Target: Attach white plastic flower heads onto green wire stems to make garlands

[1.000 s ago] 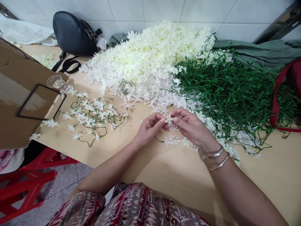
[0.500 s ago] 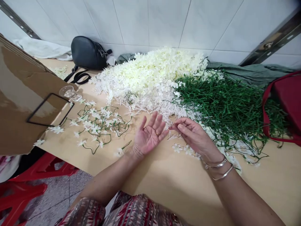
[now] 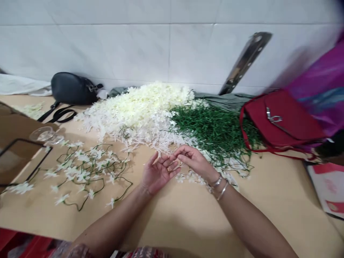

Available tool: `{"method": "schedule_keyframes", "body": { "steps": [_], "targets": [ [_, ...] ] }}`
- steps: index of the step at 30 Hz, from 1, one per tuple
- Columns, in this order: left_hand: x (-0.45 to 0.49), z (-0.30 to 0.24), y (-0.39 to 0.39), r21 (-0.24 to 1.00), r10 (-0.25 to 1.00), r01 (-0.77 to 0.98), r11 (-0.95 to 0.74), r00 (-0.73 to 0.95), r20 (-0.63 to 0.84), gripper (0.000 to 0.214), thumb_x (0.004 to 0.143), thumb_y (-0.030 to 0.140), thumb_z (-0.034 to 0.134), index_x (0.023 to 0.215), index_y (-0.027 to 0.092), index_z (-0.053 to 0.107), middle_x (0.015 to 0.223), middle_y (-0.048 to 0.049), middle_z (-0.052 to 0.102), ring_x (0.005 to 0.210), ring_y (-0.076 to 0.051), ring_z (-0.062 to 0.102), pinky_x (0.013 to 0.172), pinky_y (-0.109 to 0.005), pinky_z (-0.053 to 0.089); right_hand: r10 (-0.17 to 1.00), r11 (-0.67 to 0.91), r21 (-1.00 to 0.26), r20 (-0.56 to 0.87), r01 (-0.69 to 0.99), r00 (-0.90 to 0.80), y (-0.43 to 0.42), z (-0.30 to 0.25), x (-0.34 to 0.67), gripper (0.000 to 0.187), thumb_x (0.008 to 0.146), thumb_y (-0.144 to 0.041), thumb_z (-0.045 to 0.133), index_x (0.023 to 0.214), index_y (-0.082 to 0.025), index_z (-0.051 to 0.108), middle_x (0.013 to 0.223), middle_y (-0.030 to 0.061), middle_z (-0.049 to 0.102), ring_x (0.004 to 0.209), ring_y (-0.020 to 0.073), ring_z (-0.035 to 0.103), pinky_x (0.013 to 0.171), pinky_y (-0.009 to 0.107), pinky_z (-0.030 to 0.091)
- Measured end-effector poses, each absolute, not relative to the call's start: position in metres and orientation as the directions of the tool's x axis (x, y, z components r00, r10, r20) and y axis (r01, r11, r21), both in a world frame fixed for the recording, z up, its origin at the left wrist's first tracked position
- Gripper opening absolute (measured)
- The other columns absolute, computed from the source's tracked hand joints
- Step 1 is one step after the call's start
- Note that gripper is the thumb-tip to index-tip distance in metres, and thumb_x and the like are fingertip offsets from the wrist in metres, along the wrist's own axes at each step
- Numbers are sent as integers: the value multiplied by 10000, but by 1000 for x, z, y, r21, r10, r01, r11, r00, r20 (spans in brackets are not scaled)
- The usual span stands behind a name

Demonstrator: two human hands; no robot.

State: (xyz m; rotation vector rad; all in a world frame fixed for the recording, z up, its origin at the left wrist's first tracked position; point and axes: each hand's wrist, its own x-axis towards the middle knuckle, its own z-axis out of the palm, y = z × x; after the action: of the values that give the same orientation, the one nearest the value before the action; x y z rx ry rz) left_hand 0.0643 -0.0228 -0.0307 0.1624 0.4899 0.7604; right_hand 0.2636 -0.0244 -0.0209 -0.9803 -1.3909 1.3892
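My left hand is turned palm up over the table, its fingers loosely bent and apart, with nothing visible in the palm. Right beside its fingertips, my right hand has thumb and fingers pinched together; whatever they hold is too small to make out. Just beyond both hands lies a heap of white artificial flower pieces. To the right of it spreads a pile of green plastic stems. Left of my left hand, several white flowers on green stems lie loosely tangled.
A cardboard box and a clear plastic cup stand at the left. Against the tiled wall rests a black bag. On the right are a red handbag, a purple bag and a red and white package.
The view has swung right and up, bringing the whole red handbag into sight. My left fingers have curled more, and my two hands have come closer together.
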Motion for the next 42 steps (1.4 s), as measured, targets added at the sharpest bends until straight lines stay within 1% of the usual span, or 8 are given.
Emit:
{"method": "schedule_keyframes", "body": {
  "steps": [6, 13, 18, 22, 26, 31, 37, 42],
  "targets": [
    [71, -15, -18, 339, 714, -638, 691, 531, -456, 369, 1018, 400, 576, 838, 141, 768, 806, -86, 807, 777, -226, 777, 860, -429, 652, 963, 116, -993, 120, -32, -241, -19, -11, 264, 443, 841, -643, 766, 933, -216, 693, 922, 46, 753, 831, 185, 690, 800, 338, 563],
    [76, -12, -15, 425, 717, -579, 696, 525, -459, 275, 1002, 362, 602, 911, 160, 766, 921, -86, 806, 816, -197, 766, 841, -386, 658, 966, 247, -966, 238, 82, -103, -18, 19, 277, 278, 880, -488, 747, 894, -218, 683, 927, 26, 715, 919, 186, 664, 890, 346, 529],
    [80, -16, -13, 489, 695, -496, 718, 552, -461, 170, 956, 318, 682, 935, 174, 770, 966, -69, 809, 858, -190, 767, 869, -370, 650, 919, 343, -849, 392, 403, 43, -53, 36, 312, 115, 957, -328, 661, 887, -240, 689, 935, 33, 720, 924, 206, 651, 914, 378, 518],
    [81, -18, -14, 487, 691, -492, 722, 550, -469, 129, 941, 292, 705, 936, 178, 765, 975, -67, 807, 846, -181, 760, 862, -360, 655, 667, 39, -690, 556, 723, 495, -100, 21, 378, 95, 960, -348, 660, 943, -259, 690, 1002, 75, 716, 1006, 260, 655, 999, 457, 508],
    [82, -20, -12, 494, 694, -489, 719, 543, -472, 118, 944, 271, 692, 955, 177, 762, 978, -70, 803, 862, -185, 762, 862, -375, 669, 433, -210, -676, 583, 706, 688, -137, -7, 457, 211, 837, -263, 760, 994, -245, 619, 1221, 172, 631, 1307, 372, 495, 1194, 603, 301],
    [82, -24, -10, 504, 698, -484, 715, 539, -472, 105, 919, 266, 718, 951, 177, 765, 969, -71, 803, 854, -188, 762, 848, -373, 678, 293, -484, -655, 505, 581, 812, -168, -22, 519, 399, 712, -214, 890, 945, -250, 567, 1481, 263, 517, 1512, 453, 263, 1155, 610, 290],
    [83, -23, -9, 520, 702, -474, 710, 528, -477, 125, 877, 280, 771, 952, 179, 772, 965, -60, 801, 848, -174, 757, 840, -359, 681, 205, -738, -557, 353, 381, 913, -179, -20, 547, 700, 744, -222, 905, 1355, -128, 577, 1455, 330, 559, 1424, 462, 478, 1055, 590, 463],
    [84, -25, -8, 535, 702, -459, 709, 529, -476, 222, 792, 315, 861, 950, 184, 775, 966, -54, 797, 861, -174, 756, 838, -357, 684, 203, -876, -347, 362, 334, 910, -174, -17, 539, 403, 1016, -391, 674, 1358, -182, 638, 1379, 126, 657, 1173, 257, 684, 983, 477, 605]
  ]
}}
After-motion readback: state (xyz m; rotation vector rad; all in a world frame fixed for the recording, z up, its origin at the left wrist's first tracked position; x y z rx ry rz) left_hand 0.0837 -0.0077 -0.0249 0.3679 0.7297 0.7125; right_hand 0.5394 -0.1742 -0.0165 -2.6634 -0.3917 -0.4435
